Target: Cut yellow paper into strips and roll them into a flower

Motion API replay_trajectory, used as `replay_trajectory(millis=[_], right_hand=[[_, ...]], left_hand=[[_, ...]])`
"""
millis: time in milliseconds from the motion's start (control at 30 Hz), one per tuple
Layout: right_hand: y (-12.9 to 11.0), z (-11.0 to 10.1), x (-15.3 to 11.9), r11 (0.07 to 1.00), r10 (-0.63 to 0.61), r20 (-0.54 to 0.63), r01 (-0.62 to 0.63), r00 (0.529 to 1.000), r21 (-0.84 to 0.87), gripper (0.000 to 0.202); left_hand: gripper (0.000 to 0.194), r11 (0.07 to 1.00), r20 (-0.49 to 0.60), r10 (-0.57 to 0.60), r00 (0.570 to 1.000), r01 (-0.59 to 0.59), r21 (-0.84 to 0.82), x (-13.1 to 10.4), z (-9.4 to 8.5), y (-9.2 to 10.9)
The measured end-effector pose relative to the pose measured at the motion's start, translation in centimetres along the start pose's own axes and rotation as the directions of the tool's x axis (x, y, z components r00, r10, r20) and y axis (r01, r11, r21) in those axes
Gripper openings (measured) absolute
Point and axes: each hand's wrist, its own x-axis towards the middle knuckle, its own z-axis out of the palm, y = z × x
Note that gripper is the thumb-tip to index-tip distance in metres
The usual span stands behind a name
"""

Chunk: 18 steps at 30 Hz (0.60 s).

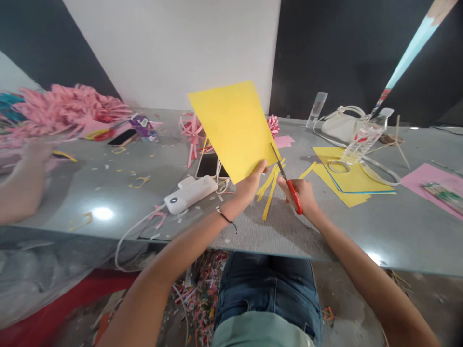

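A grey table (398,231) is stretching across the view, carrying everything else. At its far left a big heap of pink paper (72,108) is lying, and another person's hand (34,156) is resting near it, blurred. A yellow sheet (233,127) is standing tilted above the middle of the table, its lower right corner pointing towards the person's right side. More yellow paper (347,180) is lying to the right, with a white handbag (342,126) sitting behind it and a water bottle (363,140) leaning over it. The left hand (255,178) is gripping the sheet at its bottom edge, thumb pressing on the near face, fingers mostly hiding behind. The right hand (304,195) is curling around the red handle of the scissors (294,197), whose visible blade is crossing the sheet's right edge; how far apart the blades are standing is not showing clearly. A white power bank (191,195) is lying left of the left hand. Narrow yellow strips (269,200) are lying between the two hands.
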Motion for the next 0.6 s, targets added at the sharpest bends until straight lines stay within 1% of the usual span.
replay_trajectory(millis=[133, 267, 333, 433, 533, 600], right_hand=[[-0.2, 0.6, -0.3, 0.999, -0.048, 0.041, 0.047, 0.998, 0.019, 0.071], [-0.5, 0.6, -0.4, 0.999, -0.042, 0.096, 0.041, 0.994, 0.021, 0.071], [-0.6, 0.4, -0.4, 0.998, -0.043, 0.13, 0.037, 0.991, 0.05, 0.072], [-0.5, 0.1, -0.4, 0.992, -0.053, 0.149, 0.034, 0.987, 0.125, 0.074], [-0.2, 0.1, -0.3, 0.982, -0.07, 0.133, 0.044, 0.989, 0.183, 0.072], [-0.1, 0.2, -0.3, 0.979, -0.072, 0.121, 0.047, 0.99, 0.197, 0.071]], left_hand=[[0.04, 0.993, 0.027, 0.07, 0.997, -0.073, 0.098, -0.4, -0.3, 0.6], [0.038, 0.994, 0.051, 0.032, 0.998, -0.038, 0.104, -0.5, -0.4, 1.0], [0.038, 0.99, 0.078, 0.014, 0.997, -0.025, 0.138, -0.8, -0.5, 1.5], [0.039, 0.97, 0.166, 0.004, 0.986, -0.044, 0.238, -1.4, -0.4, 2.9], [0.037, 0.941, 0.259, -0.03, 0.966, -0.061, 0.334, -2.0, -0.3, 4.3], [0.036, 0.924, 0.295, -0.051, 0.954, -0.067, 0.375, -2.1, -0.3, 4.7]])
